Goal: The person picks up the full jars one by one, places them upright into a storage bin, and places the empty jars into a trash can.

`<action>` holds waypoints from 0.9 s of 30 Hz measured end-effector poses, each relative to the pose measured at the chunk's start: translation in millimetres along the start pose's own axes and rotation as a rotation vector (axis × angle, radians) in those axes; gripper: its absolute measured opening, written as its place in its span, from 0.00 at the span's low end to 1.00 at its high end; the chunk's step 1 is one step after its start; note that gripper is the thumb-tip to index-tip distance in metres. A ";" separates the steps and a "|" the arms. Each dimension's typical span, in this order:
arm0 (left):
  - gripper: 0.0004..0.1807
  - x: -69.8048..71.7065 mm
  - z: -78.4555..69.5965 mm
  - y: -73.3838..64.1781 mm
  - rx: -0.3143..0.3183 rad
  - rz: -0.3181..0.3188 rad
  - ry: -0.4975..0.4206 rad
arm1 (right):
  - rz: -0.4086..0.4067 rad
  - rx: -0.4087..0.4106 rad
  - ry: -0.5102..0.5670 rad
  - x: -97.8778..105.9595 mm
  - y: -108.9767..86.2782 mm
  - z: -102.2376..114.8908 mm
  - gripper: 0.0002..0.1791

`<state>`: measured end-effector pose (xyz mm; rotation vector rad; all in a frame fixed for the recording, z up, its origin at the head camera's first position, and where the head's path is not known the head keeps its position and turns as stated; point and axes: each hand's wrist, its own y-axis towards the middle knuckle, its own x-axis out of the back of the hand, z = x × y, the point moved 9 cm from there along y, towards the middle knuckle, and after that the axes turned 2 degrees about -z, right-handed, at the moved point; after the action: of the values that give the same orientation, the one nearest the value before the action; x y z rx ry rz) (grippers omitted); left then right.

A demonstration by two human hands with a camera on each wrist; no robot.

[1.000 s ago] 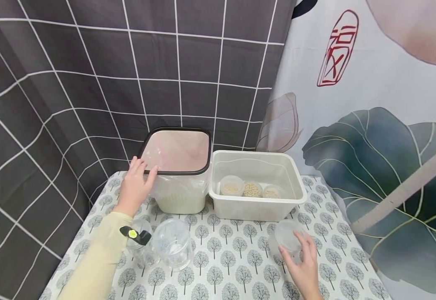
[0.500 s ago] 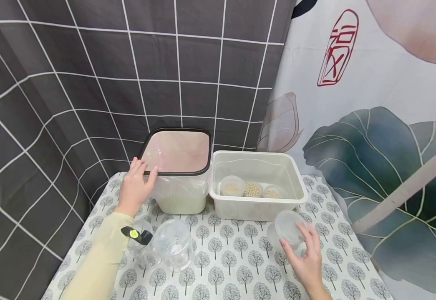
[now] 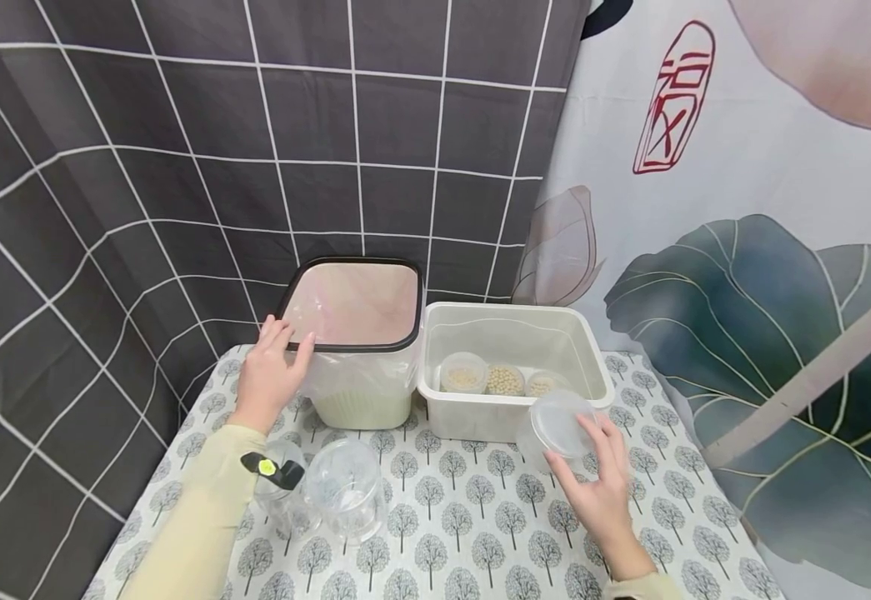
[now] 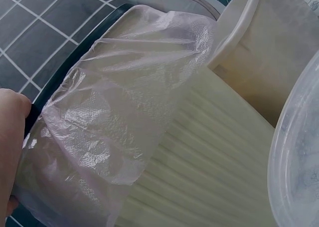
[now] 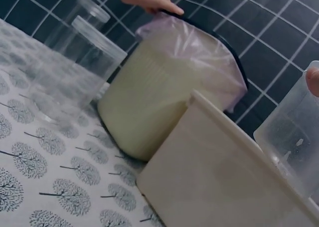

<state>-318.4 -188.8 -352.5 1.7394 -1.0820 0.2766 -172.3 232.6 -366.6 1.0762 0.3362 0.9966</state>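
My left hand [image 3: 268, 379] rests with loosely extended fingers on the near-left corner of a dark-rimmed bin's rim. This pale green trash bin [image 4: 199, 152] is lined with a thin pinkish plastic bag [image 4: 119, 97]. My right hand [image 3: 596, 483] grips a translucent plastic jar [image 3: 558, 422] between thumb and fingers. The jar is tilted and overlaps the front wall of a white plastic tub [image 3: 480, 417] in the head view. In the right wrist view the held jar [image 5: 294, 132] shows a few small spots on its wall, with a fingertip at the right edge.
Inside the tub stand several round containers; one holds pale grains [image 3: 463, 377], another round beans [image 3: 505, 380]. Two clear jars [image 3: 345, 487] stand near my left forearm on a tree-print cloth [image 3: 453, 533]. A dark grid-patterned curtain [image 3: 315, 117] hangs behind.
My right hand has carried the jar up and forward toward the front of the white tub. My left hand has stayed on the bin's rim.
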 end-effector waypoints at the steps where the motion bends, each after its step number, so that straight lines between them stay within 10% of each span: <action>1: 0.28 0.1 0.0 -0.1 -0.001 0.000 0.000 | 0.005 0.007 0.011 -2.5 3.1 2.8 0.31; 27: 0.26 2.9 -3.0 1.3 -0.013 -0.025 0.015 | 0.085 0.108 0.180 -72.8 58.4 42.6 0.33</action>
<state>-316.8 -187.9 -348.6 1.7353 -1.0489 0.2662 -213.4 155.7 -312.6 1.1079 0.4991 1.1654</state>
